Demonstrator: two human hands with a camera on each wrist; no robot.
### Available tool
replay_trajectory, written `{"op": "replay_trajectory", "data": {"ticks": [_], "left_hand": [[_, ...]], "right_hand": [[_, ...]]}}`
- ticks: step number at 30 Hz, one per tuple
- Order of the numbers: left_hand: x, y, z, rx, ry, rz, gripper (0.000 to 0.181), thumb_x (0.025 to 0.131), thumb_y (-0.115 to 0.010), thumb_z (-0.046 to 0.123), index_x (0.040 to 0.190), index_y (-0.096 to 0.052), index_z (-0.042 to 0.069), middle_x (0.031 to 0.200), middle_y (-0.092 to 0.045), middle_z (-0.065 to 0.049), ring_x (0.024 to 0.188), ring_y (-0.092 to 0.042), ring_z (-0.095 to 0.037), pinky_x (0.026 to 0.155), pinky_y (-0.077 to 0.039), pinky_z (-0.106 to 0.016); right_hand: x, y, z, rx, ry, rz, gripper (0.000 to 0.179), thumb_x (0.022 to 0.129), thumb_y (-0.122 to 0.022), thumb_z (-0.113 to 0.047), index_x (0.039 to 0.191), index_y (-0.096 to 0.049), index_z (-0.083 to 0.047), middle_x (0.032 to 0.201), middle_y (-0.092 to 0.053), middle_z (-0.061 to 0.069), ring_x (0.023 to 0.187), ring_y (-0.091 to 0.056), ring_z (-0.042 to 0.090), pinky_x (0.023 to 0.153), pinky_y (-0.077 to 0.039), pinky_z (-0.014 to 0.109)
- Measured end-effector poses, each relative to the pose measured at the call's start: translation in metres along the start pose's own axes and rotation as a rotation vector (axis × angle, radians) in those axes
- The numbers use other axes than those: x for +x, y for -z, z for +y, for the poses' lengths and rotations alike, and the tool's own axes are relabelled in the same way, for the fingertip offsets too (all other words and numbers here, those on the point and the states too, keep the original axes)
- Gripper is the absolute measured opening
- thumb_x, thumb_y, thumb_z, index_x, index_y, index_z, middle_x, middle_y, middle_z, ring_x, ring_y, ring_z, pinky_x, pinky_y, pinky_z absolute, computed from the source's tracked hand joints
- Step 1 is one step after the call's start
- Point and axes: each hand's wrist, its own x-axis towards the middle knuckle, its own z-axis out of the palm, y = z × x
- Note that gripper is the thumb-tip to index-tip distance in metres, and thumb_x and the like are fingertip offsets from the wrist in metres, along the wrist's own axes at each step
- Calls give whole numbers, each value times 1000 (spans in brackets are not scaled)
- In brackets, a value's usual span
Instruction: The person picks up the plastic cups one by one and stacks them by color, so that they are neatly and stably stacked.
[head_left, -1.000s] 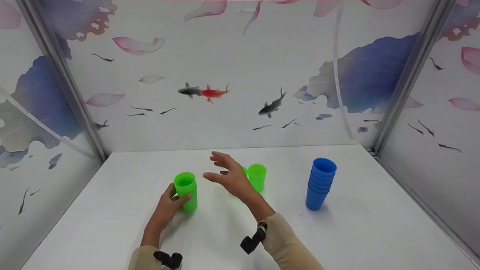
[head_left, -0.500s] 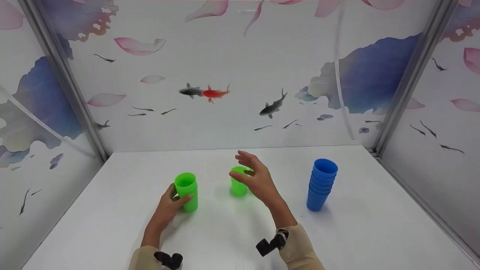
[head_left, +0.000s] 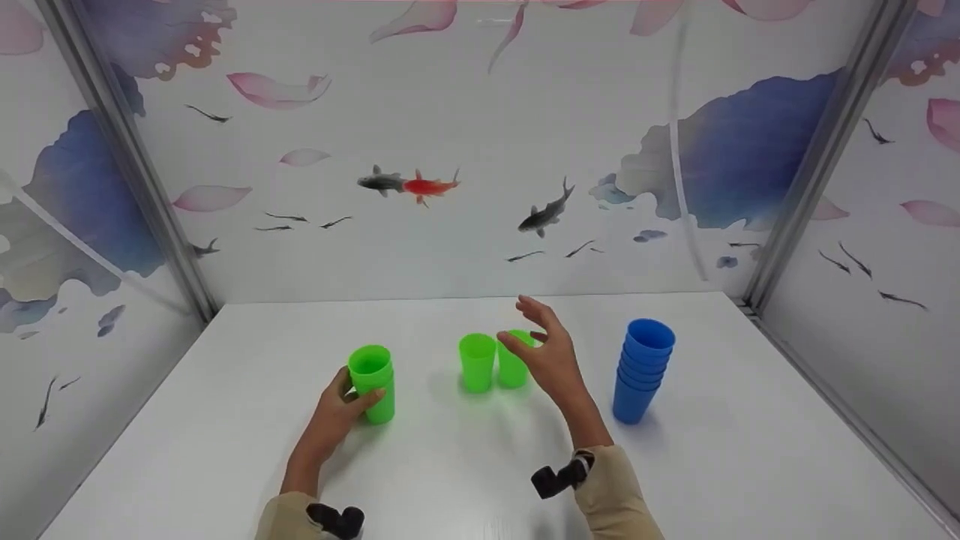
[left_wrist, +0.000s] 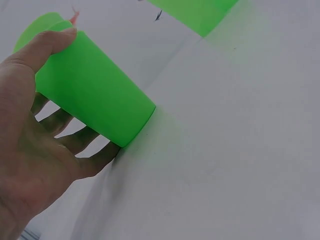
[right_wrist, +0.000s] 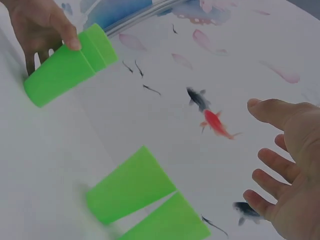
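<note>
A stack of nested green cups point(head_left: 380, 401) stands upright on the left side of the table. My left hand point(head_left: 337, 414) grips it, thumb across the near side and fingers around the back, as the left wrist view also shows. Two more green cups stand side by side at the middle: a left one point(head_left: 477, 364) in full sight and a right one point(head_left: 513, 369) partly covered by my right hand point(head_left: 555, 364). That hand is raised with its fingers spread and relaxed, holding nothing. In the right wrist view its palm point(right_wrist: 305, 175) appears to the right of both cups.
To the right stands a tall stack of nested blue cups point(head_left: 637, 375). The white table point(head_left: 450, 465) is bounded by printed panels at the back point(head_left: 465, 255) and both sides, with metal posts point(head_left: 817, 150) at the corners.
My right hand has moved rightward from beside the green stack, past the left middle cup, to the right middle cup. My left hand and its stack have stayed in place.
</note>
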Motion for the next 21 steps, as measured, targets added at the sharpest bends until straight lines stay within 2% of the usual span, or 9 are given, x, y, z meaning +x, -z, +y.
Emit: {"op": "replay_trajectory", "data": {"ticks": [10,21], "left_hand": [[1,-1,-1,13,15,13,80,92,-71,35,155,-28,10,157,-38,-19,148,-34,-43,120,-31,-59],[0,0,-2,16,4,10,80,93,-71,36,155,-28,11,156,-40,-18,146,-36,-45,119,-31,-60]], "right_hand": [[1,0,37,-93,-80,34,69,88,-78,-26,148,-47,-11,151,-49,14,145,-40,34,114,-39,55],[-1,-6,64,-53,-200,8,75,89,-77,-29,151,-40,-10,155,-43,17,144,-40,37,115,-39,55]]}}
